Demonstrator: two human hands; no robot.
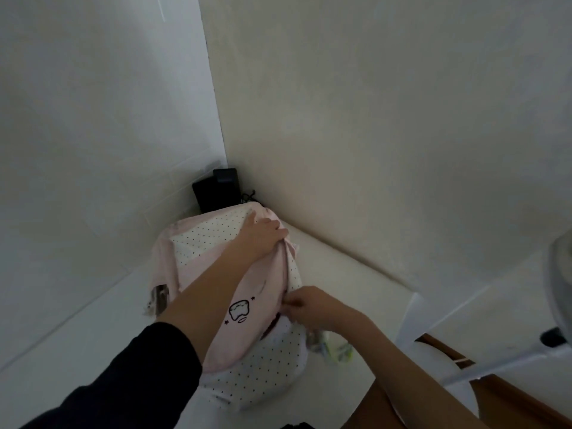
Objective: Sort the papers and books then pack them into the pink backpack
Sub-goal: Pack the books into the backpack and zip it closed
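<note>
The pink backpack (247,329) lies on a white table (93,351) in the corner of the room, with white dotted panels and a small black cartoon drawing on its pink flap. My left hand (263,239) grips the pink fabric at the far top of the bag. My right hand (309,308) pinches the bag's right edge at the side seam, fingers closed on something small there, perhaps a zipper pull. No papers or books show; whatever is inside the bag is hidden.
A black box-shaped device (216,190) with a cord stands in the wall corner behind the bag. Something pale green and crumpled (337,351) lies against the bag's right side. A white fan's base and pole (464,366) stand at the lower right over brown floor.
</note>
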